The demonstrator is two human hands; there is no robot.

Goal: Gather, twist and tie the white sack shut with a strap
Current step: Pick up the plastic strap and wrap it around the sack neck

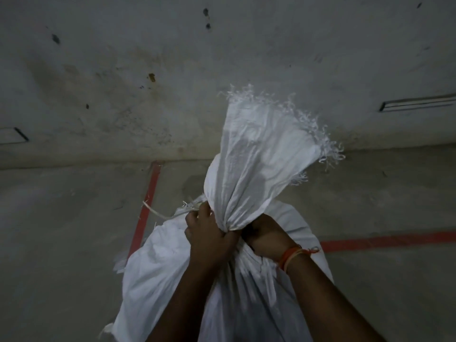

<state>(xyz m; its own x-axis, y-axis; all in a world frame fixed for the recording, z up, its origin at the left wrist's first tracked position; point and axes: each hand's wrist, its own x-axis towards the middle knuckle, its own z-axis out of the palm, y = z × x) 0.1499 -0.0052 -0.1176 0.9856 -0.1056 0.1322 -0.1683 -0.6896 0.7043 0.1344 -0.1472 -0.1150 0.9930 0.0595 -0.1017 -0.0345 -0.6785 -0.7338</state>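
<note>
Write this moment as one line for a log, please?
stage: tying neck | left hand: shut on strap | right hand: gripping gathered neck | white sack: bunched, frayed top upright | knot: cannot tell

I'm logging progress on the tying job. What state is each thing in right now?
Sack: full, upright, neck gathered tight.
Sack mouth: frayed, fanned open above the neck.
Strap: wrapped at the neck, loose end trailing left; knot not visible.
Left hand: closed on the neck and strap.
Right hand: closed on the neck.
</note>
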